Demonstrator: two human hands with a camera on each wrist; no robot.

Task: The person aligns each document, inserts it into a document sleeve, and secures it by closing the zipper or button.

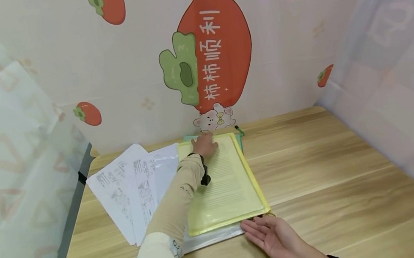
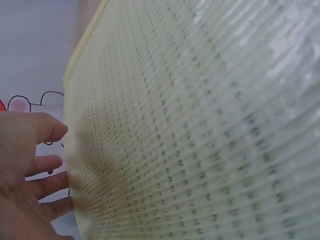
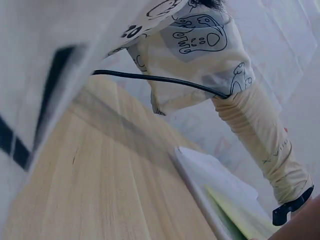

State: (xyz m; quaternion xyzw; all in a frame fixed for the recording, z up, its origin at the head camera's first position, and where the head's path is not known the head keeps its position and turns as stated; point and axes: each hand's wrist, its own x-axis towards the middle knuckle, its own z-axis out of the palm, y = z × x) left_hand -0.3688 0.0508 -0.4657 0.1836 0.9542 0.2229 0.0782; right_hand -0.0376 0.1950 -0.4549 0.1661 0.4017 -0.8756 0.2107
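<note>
A yellow zip document pouch [image 1: 232, 185] with a printed sheet showing through lies on top of a stack on the table. Under it, a whitish pouch [image 1: 212, 238] sticks out at the near edge and a green pouch [image 1: 240, 141] at the far right. My left hand [image 1: 205, 145] is at the yellow pouch's far edge; in the left wrist view its slightly bent fingers [image 2: 50, 185] meet that edge. At the near right corner, my right hand [image 1: 275, 240] lies palm up with extended fingertips against the stack's edge. The right wrist view barely shows this hand.
Printed paper sheets [image 1: 122, 194] fan out left of the stack, partly under it. A patterned curtain [image 1: 279, 52] stands behind the wooden table [image 1: 318, 167], with more curtain on both sides. A black cable [image 3: 160, 79] hangs by the left sleeve.
</note>
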